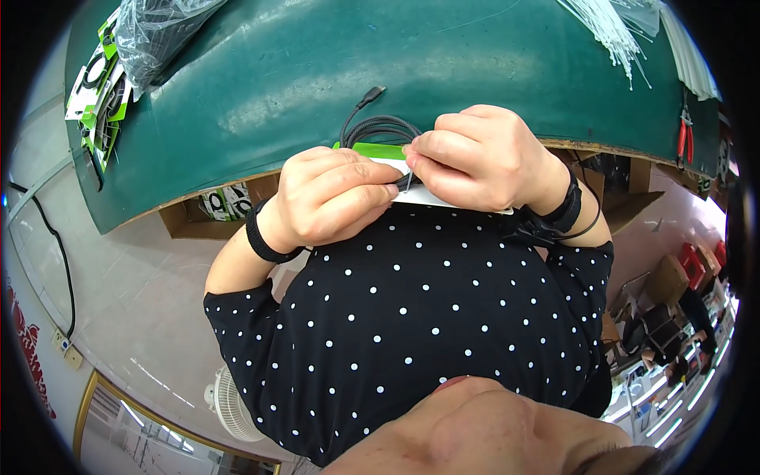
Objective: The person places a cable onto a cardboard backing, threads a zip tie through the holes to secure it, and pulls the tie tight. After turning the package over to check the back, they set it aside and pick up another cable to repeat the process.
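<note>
At the table's front edge, a coiled black cable (383,125) lies against a green and white packaging card (381,150). One plug end (370,96) of the cable sticks out onto the table. My left hand (332,194) is closed on the card's left part, its thumb and fingertips near the middle. My right hand (476,158) pinches at the card's right side, close to the left fingertips. Between them shows a thin white cable tie (409,180), its end reaching the right fingertips. Both hands cover much of the card and the lower part of the coil.
Carded cables (99,99) are piled at the table's far left, beside a clear bag (158,39) of dark items. White cable ties (606,36) lie at the back right. Red-handled cutters (685,138) hang by the right edge. An open carton (186,222) stands below the table.
</note>
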Demonstrator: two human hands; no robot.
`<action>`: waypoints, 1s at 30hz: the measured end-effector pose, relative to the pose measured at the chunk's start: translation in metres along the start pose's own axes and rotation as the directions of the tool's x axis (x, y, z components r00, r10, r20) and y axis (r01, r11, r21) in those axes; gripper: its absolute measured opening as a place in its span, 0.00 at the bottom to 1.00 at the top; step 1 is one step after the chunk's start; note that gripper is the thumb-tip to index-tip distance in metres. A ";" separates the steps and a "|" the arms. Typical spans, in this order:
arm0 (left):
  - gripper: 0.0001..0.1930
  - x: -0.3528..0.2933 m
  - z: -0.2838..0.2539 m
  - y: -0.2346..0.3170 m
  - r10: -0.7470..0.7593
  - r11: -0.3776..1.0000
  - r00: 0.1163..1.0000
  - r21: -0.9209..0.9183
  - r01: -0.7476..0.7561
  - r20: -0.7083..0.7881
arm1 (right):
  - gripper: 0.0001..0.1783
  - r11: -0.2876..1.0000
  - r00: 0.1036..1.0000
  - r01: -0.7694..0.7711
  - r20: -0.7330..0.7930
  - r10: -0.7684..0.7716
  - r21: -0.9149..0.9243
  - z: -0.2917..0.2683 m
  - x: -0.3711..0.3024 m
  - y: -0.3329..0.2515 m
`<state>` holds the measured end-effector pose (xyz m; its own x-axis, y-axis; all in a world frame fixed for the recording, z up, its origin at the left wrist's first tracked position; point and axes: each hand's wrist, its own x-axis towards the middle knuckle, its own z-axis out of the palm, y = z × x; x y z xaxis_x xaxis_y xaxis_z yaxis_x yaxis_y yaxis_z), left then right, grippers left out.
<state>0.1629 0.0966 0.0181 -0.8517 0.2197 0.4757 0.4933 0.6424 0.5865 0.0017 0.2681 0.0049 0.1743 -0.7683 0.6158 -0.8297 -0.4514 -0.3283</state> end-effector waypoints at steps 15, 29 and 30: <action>0.09 0.002 0.000 -0.002 0.017 1.000 1.000 0.008 -0.017 0.007 | 0.07 1.000 0.998 -0.009 0.060 0.008 0.023 -0.005 0.001 -0.003; 0.08 0.002 -0.001 -0.005 0.016 1.000 1.000 -0.011 -0.017 -0.016 | 0.08 0.982 0.999 0.019 0.036 -0.026 0.188 -0.003 0.007 0.005; 0.08 0.002 -0.001 -0.005 0.012 1.000 1.000 -0.018 -0.013 -0.017 | 0.08 0.975 0.999 0.006 0.030 -0.013 0.222 -0.004 0.008 0.006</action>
<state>0.1592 0.0936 0.0167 -0.8424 0.2154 0.4939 0.5072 0.6265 0.5918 -0.0038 0.2611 0.0104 0.2011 -0.7753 0.5987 -0.6898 -0.5460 -0.4754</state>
